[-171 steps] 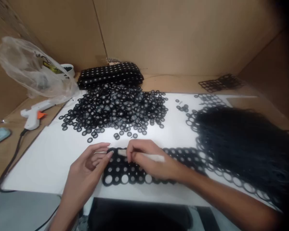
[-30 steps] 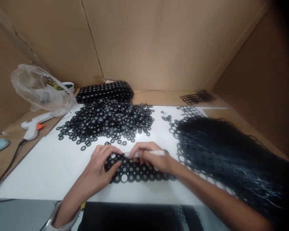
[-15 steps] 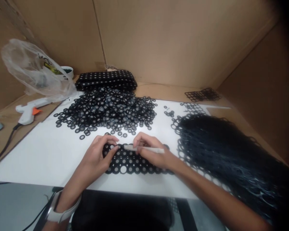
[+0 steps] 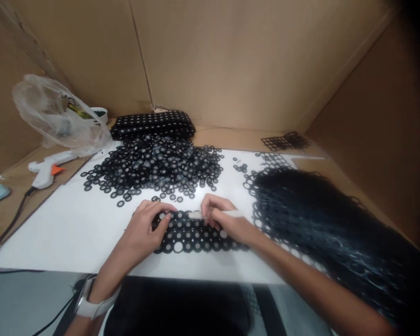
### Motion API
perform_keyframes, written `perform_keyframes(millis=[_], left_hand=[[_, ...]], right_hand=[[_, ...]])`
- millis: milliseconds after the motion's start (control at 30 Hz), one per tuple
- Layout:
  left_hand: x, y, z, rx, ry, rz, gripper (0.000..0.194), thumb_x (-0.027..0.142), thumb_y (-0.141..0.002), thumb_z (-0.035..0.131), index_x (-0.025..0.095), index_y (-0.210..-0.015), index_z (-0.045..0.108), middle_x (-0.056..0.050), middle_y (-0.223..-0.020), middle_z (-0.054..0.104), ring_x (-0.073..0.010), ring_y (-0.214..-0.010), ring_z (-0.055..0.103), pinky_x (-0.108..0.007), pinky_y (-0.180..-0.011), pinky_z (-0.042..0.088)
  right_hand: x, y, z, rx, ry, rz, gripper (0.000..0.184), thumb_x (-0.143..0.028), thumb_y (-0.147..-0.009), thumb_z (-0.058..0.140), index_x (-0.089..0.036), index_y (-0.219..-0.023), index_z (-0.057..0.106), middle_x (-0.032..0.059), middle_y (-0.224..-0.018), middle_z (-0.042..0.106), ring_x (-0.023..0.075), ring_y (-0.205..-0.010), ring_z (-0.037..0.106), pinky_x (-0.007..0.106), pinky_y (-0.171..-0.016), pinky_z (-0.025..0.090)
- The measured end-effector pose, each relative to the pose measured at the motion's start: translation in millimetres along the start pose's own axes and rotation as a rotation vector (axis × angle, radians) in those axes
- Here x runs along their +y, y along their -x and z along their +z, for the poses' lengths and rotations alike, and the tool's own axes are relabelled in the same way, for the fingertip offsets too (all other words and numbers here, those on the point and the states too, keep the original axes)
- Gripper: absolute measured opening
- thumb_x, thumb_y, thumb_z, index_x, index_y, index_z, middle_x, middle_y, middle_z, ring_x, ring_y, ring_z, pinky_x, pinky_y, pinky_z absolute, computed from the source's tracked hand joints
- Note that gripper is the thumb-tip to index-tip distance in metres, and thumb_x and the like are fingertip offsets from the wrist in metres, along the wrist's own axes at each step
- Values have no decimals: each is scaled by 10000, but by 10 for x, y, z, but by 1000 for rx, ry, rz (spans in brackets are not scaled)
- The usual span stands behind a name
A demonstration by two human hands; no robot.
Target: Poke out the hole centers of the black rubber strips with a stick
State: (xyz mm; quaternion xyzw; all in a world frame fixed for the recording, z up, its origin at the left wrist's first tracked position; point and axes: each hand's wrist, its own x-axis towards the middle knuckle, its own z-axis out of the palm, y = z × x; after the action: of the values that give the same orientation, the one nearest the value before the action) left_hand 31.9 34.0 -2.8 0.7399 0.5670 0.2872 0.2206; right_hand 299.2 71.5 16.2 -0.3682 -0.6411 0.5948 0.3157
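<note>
Black ring mesh strip [image 4: 192, 237] lies flat on white board [image 4: 66, 233], front centre. Left hand [image 4: 145, 231] presses fingertips on its left end, clamping nothing; right hand [image 4: 224, 219] pinches white stick [image 4: 215, 214] over the strip's top edge. Loose ring pile [image 4: 157, 165] behind, big mesh heap [image 4: 322, 219] just right.

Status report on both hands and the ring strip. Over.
Left hand pressing flat black strip of joined rings. Right hand gripping thin white stick over it. Loose black rings pile just behind, apart.
</note>
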Motion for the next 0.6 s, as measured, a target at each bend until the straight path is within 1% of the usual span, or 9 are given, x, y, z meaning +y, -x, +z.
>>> perform_keyframes(millis=[100,200,267,333,367,400,467,533,600], left_hand=[[68,-35,11,-9,-30,-8,271,486,-1037,581,292,-1015,769,-32,-1048,781,-307,-1066,607,-473,-978,471],[79,-52,36,5,-40,-37,279,508,-1027,596,290,-976,763,-25,-1001,780,-302,-1016,602,-464,-944,451],[62,-52,47,5,-26,-28,272,498,-1029,594,293,-977,765,-23,-998,782,-296,-1005,608,-459,-942,441],[38,-44,50,2,1,-15,266,488,-1031,594,295,-977,769,-23,-1005,784,-291,-1011,616,-455,-953,436],[26,-39,48,5,12,-12,264,486,-1033,596,295,-981,770,-23,-1007,783,-289,-1016,619,-450,-954,435],[16,-33,46,10,19,-13,263,489,-1036,597,296,-991,770,-22,-1009,781,-287,-1019,619,-444,-949,435],[3,-23,39,18,13,-22,271,500,-1048,589,297,-1023,767,-20,-1010,775,-283,-1010,616,-428,-916,435],[4,-19,33,4,-19,-27,290,513,-1064,565,302,-1046,763,-18,-1005,771,-279,-969,608,-416,-872,430],[19,-24,35,-21,-55,-17,306,515,-1077,539,312,-1062,767,-16,-1013,775,-279,-947,605,-415,-861,425]], right_hand=[[12,20,-31,-11,46,2,142,-140,-915,502,-212,-879,619,-12,-777,631,151,-683,563,265,-632,427],[23,31,-26,-42,141,-30,139,-147,-949,523,-213,-902,635,-8,-824,645,159,-741,573,272,-678,427],[19,39,-7,-87,227,-120,134,-153,-972,537,-216,-943,652,4,-887,670,172,-805,595,286,-738,447],[9,49,16,-135,284,-253,122,-171,-991,551,-216,-988,665,21,-951,694,188,-862,620,313,-812,474],[3,53,23,-150,288,-295,120,-179,-996,558,-215,-1007,672,31,-979,707,195,-886,635,324,-841,484],[1,57,23,-147,273,-302,115,-188,-996,568,-213,-1010,679,36,-990,717,200,-895,647,329,-850,491],[6,67,-3,-102,193,-211,112,-188,-982,576,-212,-965,684,30,-938,721,194,-851,651,311,-792,492],[24,79,-61,-42,105,-105,129,-172,-961,562,-212,-902,670,12,-851,696,180,-777,627,285,-709,465],[42,91,-129,-8,81,-85,152,-154,-943,540,-213,-866,657,0,-797,664,172,-738,600,277,-678,439]])
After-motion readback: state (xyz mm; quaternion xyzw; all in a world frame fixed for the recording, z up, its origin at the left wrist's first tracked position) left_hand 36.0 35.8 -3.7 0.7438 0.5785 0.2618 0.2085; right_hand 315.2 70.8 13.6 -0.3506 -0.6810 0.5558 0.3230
